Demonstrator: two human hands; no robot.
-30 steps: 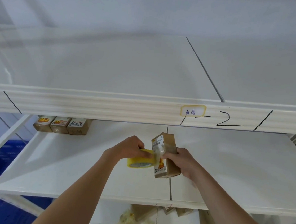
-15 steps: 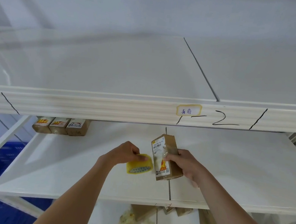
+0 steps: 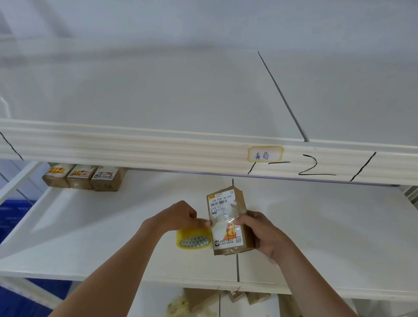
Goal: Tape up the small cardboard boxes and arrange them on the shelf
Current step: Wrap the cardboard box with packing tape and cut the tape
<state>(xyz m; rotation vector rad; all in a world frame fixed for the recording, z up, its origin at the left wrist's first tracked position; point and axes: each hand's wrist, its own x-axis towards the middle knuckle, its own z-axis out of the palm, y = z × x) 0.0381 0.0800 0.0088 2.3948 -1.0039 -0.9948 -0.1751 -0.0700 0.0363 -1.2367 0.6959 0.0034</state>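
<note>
Fingers of right hand [image 3: 263, 234] around box [image 3: 227, 224]

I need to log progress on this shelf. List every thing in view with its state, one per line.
Left hand: grips the tape roll.
Right hand: holds the box.
Tape roll: yellow, held against the box's left side.
Box: held above the middle shelf, label up, clear tape across it.
Three boxes: side by side at the back left of the middle shelf.
Top shelf: bare where visible.
</note>
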